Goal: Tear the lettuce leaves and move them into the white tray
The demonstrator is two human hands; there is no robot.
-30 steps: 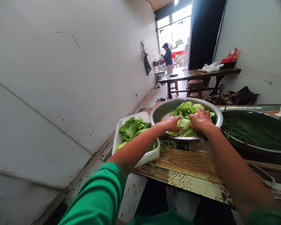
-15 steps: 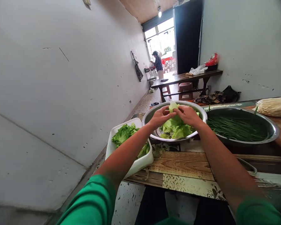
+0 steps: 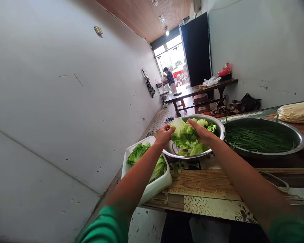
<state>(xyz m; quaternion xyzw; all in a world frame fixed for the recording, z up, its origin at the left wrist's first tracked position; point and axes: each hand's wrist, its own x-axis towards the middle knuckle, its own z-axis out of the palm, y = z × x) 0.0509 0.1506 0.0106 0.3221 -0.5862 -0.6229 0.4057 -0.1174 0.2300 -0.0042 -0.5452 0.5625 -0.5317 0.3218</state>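
Observation:
A pale green lettuce leaf is held up over the near left part of a steel basin. My left hand pinches its left edge, fingers closed. On the leaf's right side my right hand is closed on it, thumb on top, the other fingers partly hidden behind the leaf. More torn lettuce lies in the basin. A white plastic tub with lettuce heads stands to the left, partly covered by my left forearm.
To the right, a second steel basin holds long green chives; bagged pale noodles lie beyond. Lettuce scraps lie on the plank table. Further back are a dark table, stools and a person by the doorway.
My hands have moved apart, the left one to the left, and the leaf between them now shows spread wider. The camera view has tilted up slightly.

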